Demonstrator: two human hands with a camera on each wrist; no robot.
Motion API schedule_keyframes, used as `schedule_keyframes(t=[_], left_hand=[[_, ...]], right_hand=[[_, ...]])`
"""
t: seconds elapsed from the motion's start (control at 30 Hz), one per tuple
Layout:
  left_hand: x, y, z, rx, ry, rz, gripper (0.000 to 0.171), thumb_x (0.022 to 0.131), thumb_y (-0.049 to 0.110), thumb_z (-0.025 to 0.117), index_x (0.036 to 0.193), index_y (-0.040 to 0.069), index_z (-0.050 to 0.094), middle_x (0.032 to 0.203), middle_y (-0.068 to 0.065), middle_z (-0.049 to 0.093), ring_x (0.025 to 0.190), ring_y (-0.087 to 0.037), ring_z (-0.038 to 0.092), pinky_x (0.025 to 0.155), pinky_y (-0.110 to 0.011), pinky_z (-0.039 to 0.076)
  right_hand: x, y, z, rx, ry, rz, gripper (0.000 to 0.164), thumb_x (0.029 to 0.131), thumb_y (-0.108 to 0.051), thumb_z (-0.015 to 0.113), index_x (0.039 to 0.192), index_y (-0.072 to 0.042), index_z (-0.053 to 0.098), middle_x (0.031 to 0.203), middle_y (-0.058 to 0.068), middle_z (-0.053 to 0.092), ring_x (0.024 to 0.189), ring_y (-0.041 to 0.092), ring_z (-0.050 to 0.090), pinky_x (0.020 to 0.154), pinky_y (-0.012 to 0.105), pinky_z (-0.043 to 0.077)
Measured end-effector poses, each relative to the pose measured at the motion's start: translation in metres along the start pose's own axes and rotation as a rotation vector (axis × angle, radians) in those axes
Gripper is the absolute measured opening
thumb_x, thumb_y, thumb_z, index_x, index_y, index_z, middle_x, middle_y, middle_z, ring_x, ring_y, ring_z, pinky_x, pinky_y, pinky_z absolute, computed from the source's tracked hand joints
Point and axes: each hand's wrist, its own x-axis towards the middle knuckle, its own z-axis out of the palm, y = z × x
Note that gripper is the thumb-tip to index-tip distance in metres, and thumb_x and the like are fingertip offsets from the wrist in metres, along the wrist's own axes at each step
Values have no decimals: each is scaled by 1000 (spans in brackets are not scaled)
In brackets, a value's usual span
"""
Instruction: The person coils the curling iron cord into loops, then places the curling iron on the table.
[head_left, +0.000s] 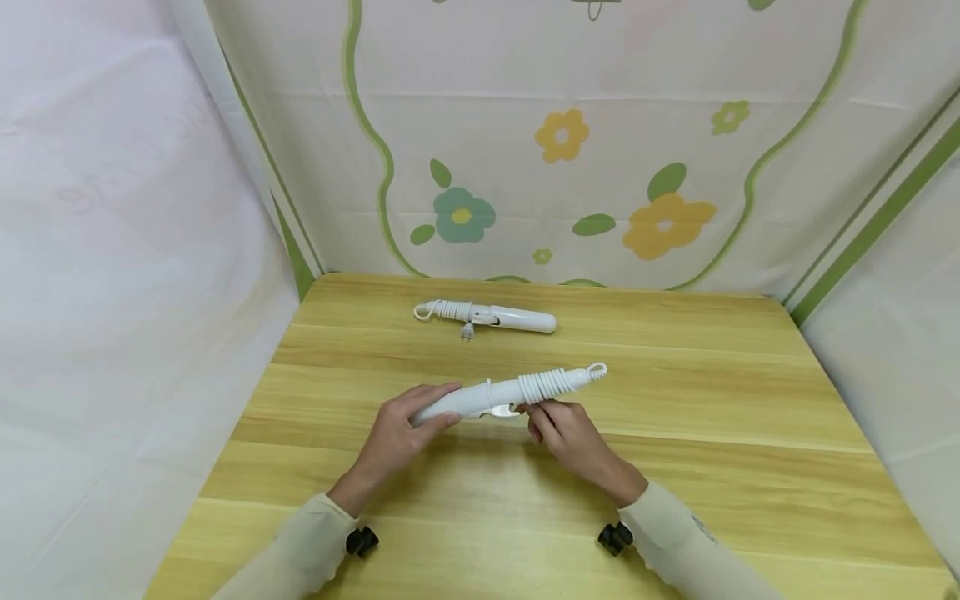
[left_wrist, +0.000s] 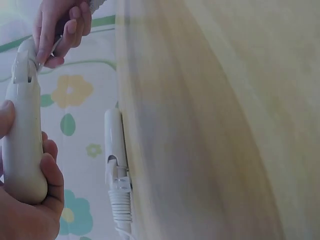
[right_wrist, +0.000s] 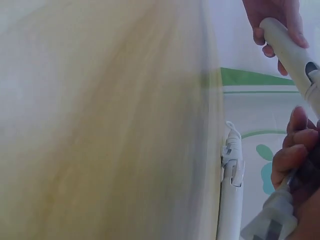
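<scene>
A white curling iron (head_left: 468, 402) is held above the table, slightly tilted, its cord (head_left: 546, 386) wound in coils around the right-hand end, with a loop at the tip. My left hand (head_left: 396, 429) grips the smooth thick end, thumb on the near side. A small lever (head_left: 504, 412) sticks out from its underside. Beside the coils, my right hand (head_left: 564, 432) has curled fingers pinching a loose stretch of cord. In the right wrist view a plug (right_wrist: 272, 220) hangs below those fingers on that cord.
A second white curling iron (head_left: 522, 318) lies farther back on the wooden table (head_left: 720, 375), its cord wound up and its plug (head_left: 467, 332) on the near side. A flower-printed curtain (head_left: 510, 150) rises behind the table, with white cloth at both sides.
</scene>
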Motion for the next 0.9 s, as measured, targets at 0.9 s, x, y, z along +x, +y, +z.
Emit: schedule_keyframes(t=[0.9], left_hand=[[4, -2, -6, 441, 186, 277, 51, 92, 20, 90, 139, 10, 75, 126, -13, 78, 104, -28, 73, 81, -45, 64]], right_hand=[[4, -12, -16, -408, -47, -175, 6, 103, -16, 74, 98, -15, 71, 75, -12, 60, 62, -4, 42, 53, 14, 35]])
